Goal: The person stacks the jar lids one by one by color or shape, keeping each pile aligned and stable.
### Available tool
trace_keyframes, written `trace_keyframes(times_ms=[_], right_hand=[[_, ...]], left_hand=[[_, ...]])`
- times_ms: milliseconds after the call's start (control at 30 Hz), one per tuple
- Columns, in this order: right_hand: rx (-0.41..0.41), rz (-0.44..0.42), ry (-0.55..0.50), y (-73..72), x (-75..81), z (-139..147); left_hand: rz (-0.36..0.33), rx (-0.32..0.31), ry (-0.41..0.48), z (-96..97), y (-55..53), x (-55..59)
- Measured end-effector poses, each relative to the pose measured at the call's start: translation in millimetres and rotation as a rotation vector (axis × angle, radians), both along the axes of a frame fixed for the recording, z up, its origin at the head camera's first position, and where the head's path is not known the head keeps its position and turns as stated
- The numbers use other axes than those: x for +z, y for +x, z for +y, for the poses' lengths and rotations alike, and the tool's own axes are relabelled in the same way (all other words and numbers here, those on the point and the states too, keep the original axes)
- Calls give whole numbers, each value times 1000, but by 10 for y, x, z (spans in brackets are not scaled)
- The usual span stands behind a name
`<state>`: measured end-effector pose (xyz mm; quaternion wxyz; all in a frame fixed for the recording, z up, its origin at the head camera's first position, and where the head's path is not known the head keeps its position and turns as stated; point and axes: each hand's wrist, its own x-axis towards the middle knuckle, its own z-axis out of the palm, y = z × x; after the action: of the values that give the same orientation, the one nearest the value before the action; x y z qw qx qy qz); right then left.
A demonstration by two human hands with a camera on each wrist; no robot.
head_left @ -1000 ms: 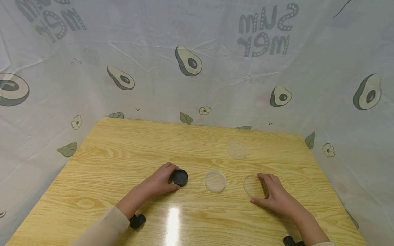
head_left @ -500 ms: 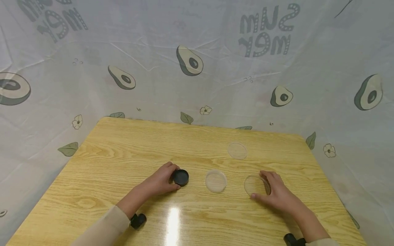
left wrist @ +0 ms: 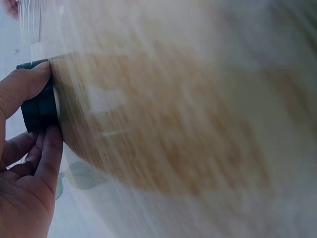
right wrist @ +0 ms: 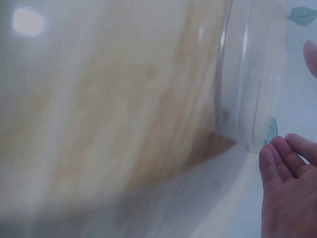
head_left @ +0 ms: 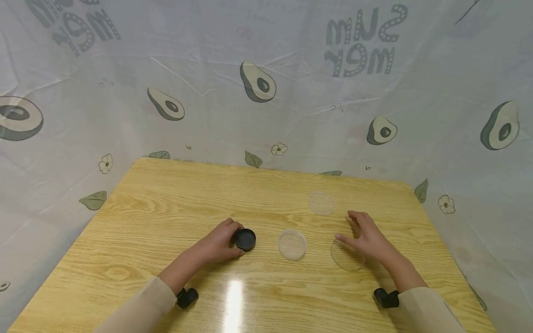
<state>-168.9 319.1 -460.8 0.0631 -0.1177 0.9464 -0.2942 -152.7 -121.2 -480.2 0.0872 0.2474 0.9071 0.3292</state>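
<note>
My left hand (head_left: 218, 244) pinches a small black round container (head_left: 246, 240) by its sides, thumb on the near side and fingers on the far side. In the left wrist view the black container (left wrist: 39, 106) is a short dark cylinder standing on the table. My right hand (head_left: 371, 240), fingers spread from the thumb and holding nothing, hovers at the far edge of a clear round dish (head_left: 346, 260). The right wrist view shows that clear dish's wall (right wrist: 242, 74) left of the hand. A second clear dish (head_left: 292, 245) lies midway between my hands.
A thin clear disc (head_left: 321, 204) lies farther back on the wood-grain table (head_left: 166, 199). Behind the table hangs a pale curtain (head_left: 208, 120) printed with avocados. Black wrist cameras sit below each forearm, the left one (head_left: 187, 298) close over the tabletop.
My right hand has let go of the right-hand clear dish and moved away from me, toward the back of the table. The left hand still holds the black container in place.
</note>
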Motion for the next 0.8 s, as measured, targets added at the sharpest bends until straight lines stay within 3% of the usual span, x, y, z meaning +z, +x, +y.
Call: trace_keyframes(times_ms=[433, 800], right_hand=[[-70, -48, -2, -442, -82, -178], [-95, -47, 32, -658, -99, -330]], left_hand=[[-7, -2, -1, -3, -4, 4], [-3, 0, -5, -9, 9, 18]])
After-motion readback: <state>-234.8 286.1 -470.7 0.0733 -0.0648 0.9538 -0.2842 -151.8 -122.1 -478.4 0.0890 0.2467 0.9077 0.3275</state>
